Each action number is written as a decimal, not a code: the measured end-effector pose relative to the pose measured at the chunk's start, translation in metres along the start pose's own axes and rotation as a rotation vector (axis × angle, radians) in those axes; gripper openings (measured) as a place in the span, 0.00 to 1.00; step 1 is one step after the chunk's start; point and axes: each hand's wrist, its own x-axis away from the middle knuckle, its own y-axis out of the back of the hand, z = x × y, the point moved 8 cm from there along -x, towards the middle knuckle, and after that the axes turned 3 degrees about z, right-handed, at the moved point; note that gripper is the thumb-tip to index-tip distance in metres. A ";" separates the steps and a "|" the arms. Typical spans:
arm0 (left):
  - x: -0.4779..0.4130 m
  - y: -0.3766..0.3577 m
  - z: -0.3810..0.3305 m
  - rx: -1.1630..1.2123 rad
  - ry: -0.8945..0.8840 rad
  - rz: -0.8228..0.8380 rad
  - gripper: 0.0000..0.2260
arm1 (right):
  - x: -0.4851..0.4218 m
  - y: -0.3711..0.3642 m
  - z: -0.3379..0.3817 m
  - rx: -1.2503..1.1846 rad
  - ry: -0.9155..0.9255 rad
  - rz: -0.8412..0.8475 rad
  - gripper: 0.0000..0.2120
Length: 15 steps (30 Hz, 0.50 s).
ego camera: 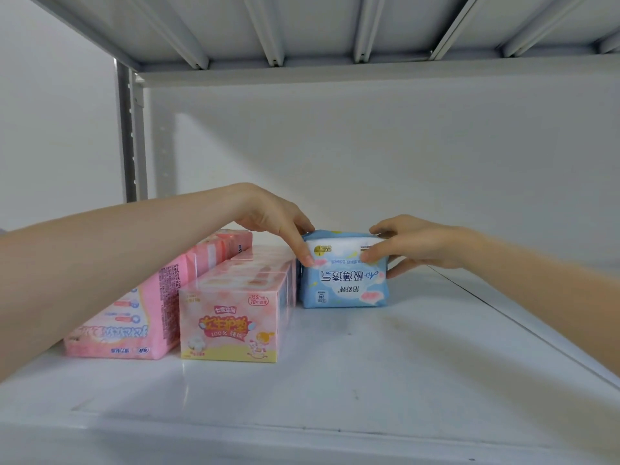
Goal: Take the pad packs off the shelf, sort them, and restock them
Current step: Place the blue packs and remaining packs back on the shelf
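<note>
A light blue pad pack (344,283) stands upside down on the white shelf (369,364), near the back. My left hand (278,219) grips its top left corner, thumb on the front face. My right hand (412,243) holds its top right corner and side. To its left runs a row of pink-and-yellow boxes (231,323), touching the blue pack. Further left lies a row of pink pad packs (134,317), partly hidden under my left forearm.
The shelf above (335,35) hangs low over the bay. A grey upright post (132,135) stands at the back left. The shelf's right side (486,330) and its front strip are bare white surface.
</note>
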 end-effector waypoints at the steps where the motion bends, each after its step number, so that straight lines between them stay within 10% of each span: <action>1: 0.000 0.001 0.001 -0.006 0.000 -0.022 0.35 | -0.001 -0.002 0.001 0.010 0.010 0.005 0.23; 15: 0.000 0.009 -0.001 -0.021 -0.001 -0.122 0.36 | 0.001 -0.003 0.006 0.136 -0.011 -0.112 0.19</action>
